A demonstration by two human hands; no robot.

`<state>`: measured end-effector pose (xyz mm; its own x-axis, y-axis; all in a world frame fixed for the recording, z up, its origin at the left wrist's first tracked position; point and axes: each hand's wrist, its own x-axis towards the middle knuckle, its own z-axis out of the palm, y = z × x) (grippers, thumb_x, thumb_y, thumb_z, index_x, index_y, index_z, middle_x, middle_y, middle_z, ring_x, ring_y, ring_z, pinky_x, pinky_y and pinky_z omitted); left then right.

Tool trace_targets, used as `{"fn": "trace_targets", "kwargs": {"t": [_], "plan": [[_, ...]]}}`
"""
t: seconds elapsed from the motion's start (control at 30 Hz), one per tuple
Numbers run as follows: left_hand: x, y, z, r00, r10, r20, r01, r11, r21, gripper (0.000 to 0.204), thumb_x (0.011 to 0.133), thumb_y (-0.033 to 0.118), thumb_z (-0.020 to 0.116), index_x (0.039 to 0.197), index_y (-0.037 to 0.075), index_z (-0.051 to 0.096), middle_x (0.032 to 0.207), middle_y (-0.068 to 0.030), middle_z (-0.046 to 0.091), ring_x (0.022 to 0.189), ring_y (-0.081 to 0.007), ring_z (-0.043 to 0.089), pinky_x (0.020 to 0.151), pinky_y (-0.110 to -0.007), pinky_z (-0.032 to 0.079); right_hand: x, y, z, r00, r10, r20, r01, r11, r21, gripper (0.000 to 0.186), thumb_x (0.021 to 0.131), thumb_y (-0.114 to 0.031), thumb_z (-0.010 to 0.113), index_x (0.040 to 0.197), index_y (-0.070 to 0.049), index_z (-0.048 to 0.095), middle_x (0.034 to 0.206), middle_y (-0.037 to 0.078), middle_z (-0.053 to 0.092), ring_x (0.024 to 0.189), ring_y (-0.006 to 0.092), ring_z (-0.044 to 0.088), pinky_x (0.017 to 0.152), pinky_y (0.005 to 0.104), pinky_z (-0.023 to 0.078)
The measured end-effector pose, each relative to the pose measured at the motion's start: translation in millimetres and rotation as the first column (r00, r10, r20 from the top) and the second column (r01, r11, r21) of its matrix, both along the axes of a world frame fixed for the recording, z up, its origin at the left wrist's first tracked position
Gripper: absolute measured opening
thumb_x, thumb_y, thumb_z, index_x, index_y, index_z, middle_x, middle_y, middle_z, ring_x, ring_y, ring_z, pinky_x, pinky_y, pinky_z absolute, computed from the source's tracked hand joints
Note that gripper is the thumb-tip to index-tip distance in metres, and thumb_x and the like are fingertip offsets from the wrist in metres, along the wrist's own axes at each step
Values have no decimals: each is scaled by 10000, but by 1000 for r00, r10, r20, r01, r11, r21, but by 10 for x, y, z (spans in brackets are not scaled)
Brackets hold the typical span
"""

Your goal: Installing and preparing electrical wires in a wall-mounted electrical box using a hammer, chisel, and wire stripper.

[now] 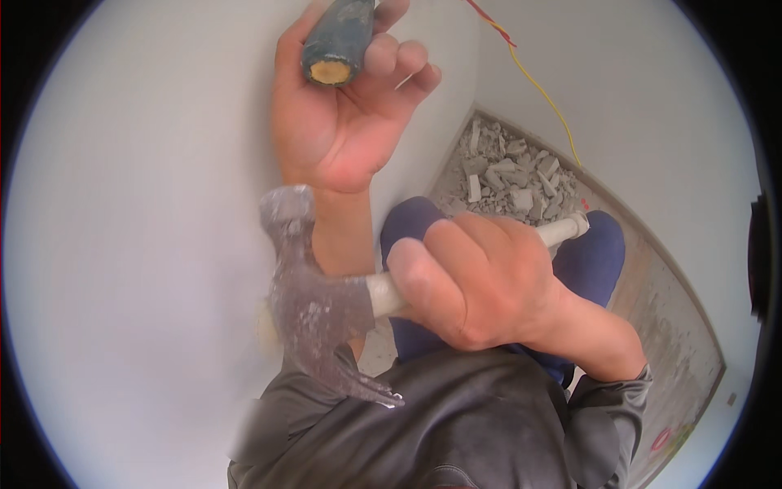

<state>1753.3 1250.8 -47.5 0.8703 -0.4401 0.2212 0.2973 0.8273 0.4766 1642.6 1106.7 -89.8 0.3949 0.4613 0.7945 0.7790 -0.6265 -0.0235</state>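
My right hand is wrapped round the pale handle of a claw hammer. The hammer lies across in front of my body, its worn, rusty head to the left, with the striking face up and the claw pointing down. Higher up, by the wall, my left hand grips a tool with a dark blue-green handle between thumb and curled fingers. The handle's butt, with a yellowish round core, faces me. The tool's far end is cut off by the top of the picture. Hammer and handle are apart.
A white wall rises close on the left, another at the back right. Broken grey-white rubble is heaped on the floor in the corner beyond my knees. Red and yellow wires hang along the back wall.
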Motion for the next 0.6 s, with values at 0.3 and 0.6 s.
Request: {"fn": "trace_targets", "kwargs": {"t": [0.3, 0.6], "plan": [[528, -11, -333, 808, -355, 469, 470, 870, -151, 578, 1055, 432, 373, 1253, -75, 570, 695, -84, 661, 850, -236, 615, 914, -421, 454, 38, -6, -84, 994, 18, -107, -12, 998, 55, 189, 717, -180, 613, 862, -73, 557, 641, -3, 375, 507, 121, 407, 377, 272, 295], [101, -22, -88, 999, 40, -12, -40, 999, 18, 570, 1046, 439, 408, 1252, -61, 590, 685, -69, 661, 765, -210, 570, 904, -409, 447, 37, -6, -3, 992, 12, -127, -10, 1000, 19, 221, 699, -189, 622, 873, -72, 551, 641, -7, 363, 509, 113, 393, 379, 257, 315]]}}
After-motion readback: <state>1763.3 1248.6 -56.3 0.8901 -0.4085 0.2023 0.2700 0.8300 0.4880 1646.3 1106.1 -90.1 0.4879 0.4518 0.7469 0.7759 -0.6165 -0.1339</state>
